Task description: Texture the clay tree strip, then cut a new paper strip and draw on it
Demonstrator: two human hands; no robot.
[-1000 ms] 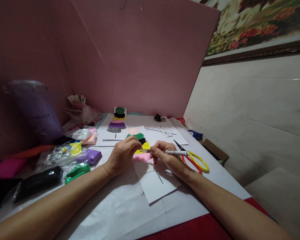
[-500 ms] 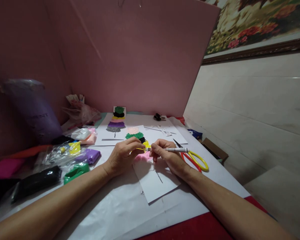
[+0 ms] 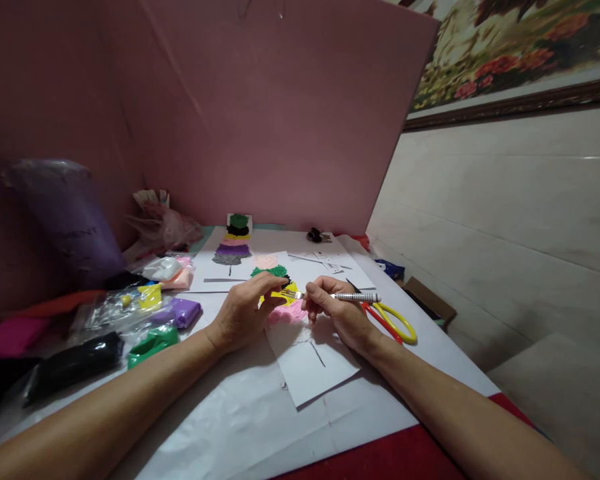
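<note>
My right hand (image 3: 333, 303) grips a fork (image 3: 357, 297) with a patterned handle, its metal tines pointing left over the yellow section of a clay leaf picture (image 3: 293, 312). Beside the tines is my left hand (image 3: 245, 307), thumb and forefinger apart around the yellow clay with nothing visible between them. The picture is on a white card (image 3: 315, 377), with pink, yellow, black, green and pale pink bands and a drawn stem at the near end. Parts of the yellow and black bands are hidden by my fingers.
Scissors (image 3: 403, 323) with red and yellow handles lie right of my right hand. Bagged clay, including a green pack (image 3: 153, 345) and a black pack (image 3: 75, 367), is at the left. Farther back are another striped leaf picture (image 3: 233, 250) and keys (image 3: 319, 235).
My left thumb and forefinger have parted from around the fork's tines, which now show. The fork has shifted slightly to the right. The card stays in place.
</note>
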